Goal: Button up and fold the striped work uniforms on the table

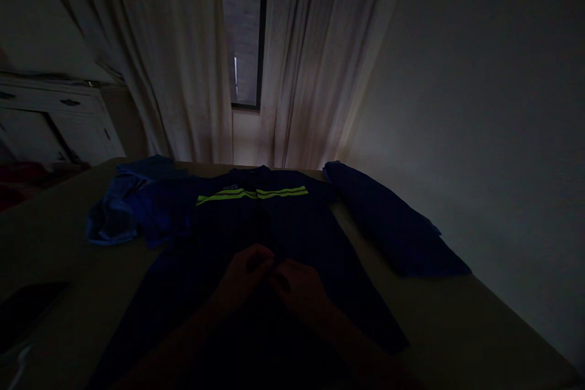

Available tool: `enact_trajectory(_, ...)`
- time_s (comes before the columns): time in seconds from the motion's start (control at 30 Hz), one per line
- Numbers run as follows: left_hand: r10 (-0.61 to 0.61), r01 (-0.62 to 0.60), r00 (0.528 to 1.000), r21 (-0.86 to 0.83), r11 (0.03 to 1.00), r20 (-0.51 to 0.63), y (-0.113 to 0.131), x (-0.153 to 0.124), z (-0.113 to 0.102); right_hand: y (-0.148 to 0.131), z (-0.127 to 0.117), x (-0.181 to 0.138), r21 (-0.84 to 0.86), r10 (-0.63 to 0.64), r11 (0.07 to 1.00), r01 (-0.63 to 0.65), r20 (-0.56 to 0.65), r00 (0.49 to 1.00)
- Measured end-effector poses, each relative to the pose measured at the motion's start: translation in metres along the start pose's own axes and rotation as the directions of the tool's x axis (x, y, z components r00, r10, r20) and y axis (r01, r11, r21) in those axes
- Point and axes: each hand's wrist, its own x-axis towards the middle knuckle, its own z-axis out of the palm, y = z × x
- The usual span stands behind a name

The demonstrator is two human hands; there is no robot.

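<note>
A dark navy work jacket lies spread out, front up, on the bed, its collar toward the curtains and lime-yellow stripes across the chest. Over the middle of its front, my left hand and my right hand nearly touch. Both have thumb and fingers curled into a pinch at the front edges of the jacket. It is too dark to make out any button or zip between the fingertips.
Blue crumpled clothes lie left of the jacket. Dark blue folded trousers rest along the right wall. A dark flat object is at lower left on the bed. Curtains and a white cabinet stand beyond.
</note>
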Motion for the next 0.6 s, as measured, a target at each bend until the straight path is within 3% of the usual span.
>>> enact_trajectory(0.37,0.003,-0.002,1.000,0.023,1.000,-0.015,0.004,-0.001,-0.001,0.002,0.001,0.000,0.073,0.125,0.990,-0.118,-0.091,0.988)
enact_trajectory(0.6,-0.022,0.022,0.999,-0.007,1.000,-0.025,0.003,-0.001,0.000,0.011,0.002,0.003,0.126,0.118,0.986,-0.107,-0.078,0.990)
